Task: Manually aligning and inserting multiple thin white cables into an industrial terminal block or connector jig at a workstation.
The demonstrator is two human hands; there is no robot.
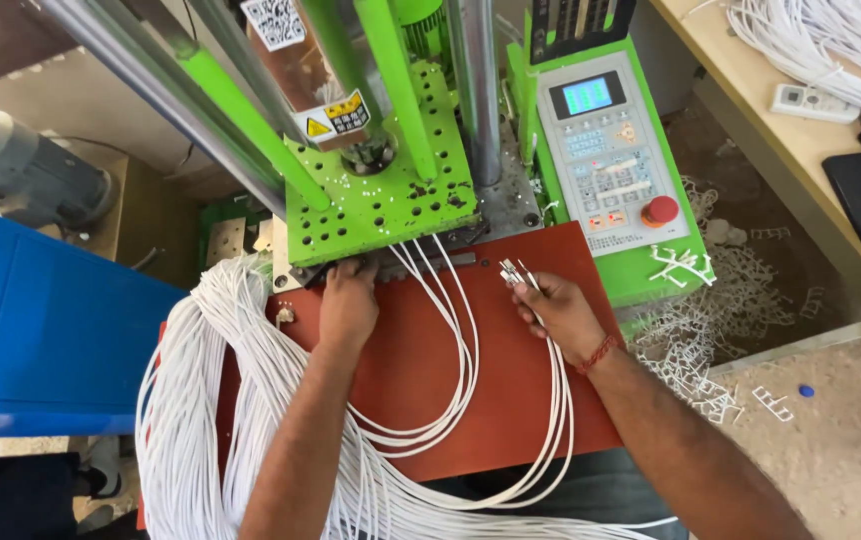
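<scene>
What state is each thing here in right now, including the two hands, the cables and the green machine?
Left hand: pressed at the green plate's front edge, fingers hidden.
Right hand: grip shut on the cable ends, held above the red mat.
White cables: bundled, looped across the mat.
Green plate: several cables run under it.
Control panel screen: lit.
Red round button: cannot tell whether pressed.

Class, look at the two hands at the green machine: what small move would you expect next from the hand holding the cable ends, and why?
Probably the right hand carries its white cable ends left toward the mould slot under the green plate. Its fingers pinch metal-tipped ends just short of the slot, other cables already run into it, and the left hand rests at the slot's edge.
</scene>
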